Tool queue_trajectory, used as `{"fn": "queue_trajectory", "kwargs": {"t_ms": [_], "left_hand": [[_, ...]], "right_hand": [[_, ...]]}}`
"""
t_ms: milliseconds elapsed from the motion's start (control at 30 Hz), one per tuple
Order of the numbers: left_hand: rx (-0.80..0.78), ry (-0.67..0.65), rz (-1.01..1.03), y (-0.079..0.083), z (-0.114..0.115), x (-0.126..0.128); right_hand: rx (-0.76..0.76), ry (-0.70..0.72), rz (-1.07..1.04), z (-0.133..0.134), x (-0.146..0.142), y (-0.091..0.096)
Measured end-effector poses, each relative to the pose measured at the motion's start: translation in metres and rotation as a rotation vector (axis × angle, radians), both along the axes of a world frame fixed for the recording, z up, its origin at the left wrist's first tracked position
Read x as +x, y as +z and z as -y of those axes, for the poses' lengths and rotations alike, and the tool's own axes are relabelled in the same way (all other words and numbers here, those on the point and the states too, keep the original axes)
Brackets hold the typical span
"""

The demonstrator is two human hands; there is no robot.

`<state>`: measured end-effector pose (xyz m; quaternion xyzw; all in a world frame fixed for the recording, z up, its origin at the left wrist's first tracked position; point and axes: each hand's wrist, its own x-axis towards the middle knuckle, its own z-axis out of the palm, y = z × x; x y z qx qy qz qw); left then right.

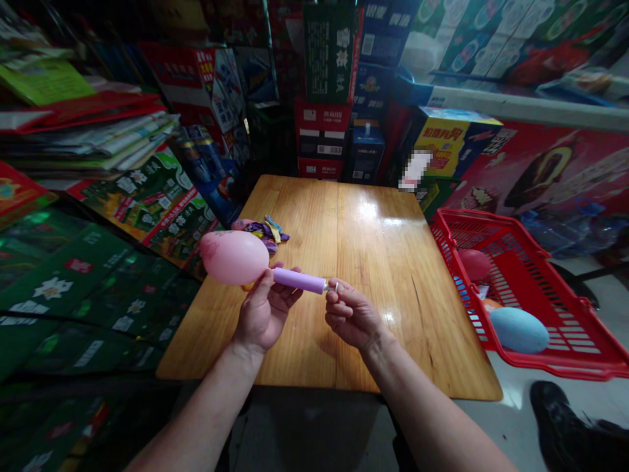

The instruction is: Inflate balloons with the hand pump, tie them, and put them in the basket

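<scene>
Pink balloon (234, 257) sits on a lilac hand pump (299, 280) above the wooden table (407, 328); the left hand (265, 309) clamps the pump, hiding the balloon neck; the right hand (351, 316) touches its end, grip unclear.

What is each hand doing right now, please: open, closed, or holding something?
Left hand: closed, holding the purple balloon pump with the pink balloon on it.
Right hand: closed, pinching the pump's end.
</scene>
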<state>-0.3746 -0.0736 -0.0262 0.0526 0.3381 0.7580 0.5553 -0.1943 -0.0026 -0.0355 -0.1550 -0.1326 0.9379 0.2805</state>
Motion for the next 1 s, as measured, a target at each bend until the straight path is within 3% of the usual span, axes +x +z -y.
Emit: {"fn": "queue_trajectory", "kwargs": {"t_ms": [133, 267, 433, 600, 700, 867, 1000], "left_hand": [[-0.026, 0.027, 0.021, -0.005, -0.002, 0.004], [-0.048, 0.061, -0.002, 0.001, -0.005, -0.009], [0.022, 0.180, -0.065, 0.005, -0.003, -0.020], [-0.025, 0.009, -0.002, -0.006, 0.001, 0.006], [-0.025, 0.017, 0.030, -0.012, 0.001, 0.014], [-0.033, 0.050, 0.036, -0.007, -0.005, -0.003], [0.016, 0.151, -0.044, 0.001, -0.004, -0.019]], "right_hand": [[-0.045, -0.003, -0.010, 0.001, -0.003, -0.002], [-0.084, 0.020, 0.017, -0.011, 0.006, 0.002], [-0.058, -0.051, -0.014, -0.020, 0.014, 0.009], [-0.017, -0.017, 0.012, -0.009, 0.005, 0.007], [-0.002, -0.027, 0.029, -0.005, 0.002, 0.004], [-0.018, 0.008, 0.060, -0.011, 0.011, 0.007], [-0.015, -0.045, 0.040, -0.019, 0.021, 0.015]]}}
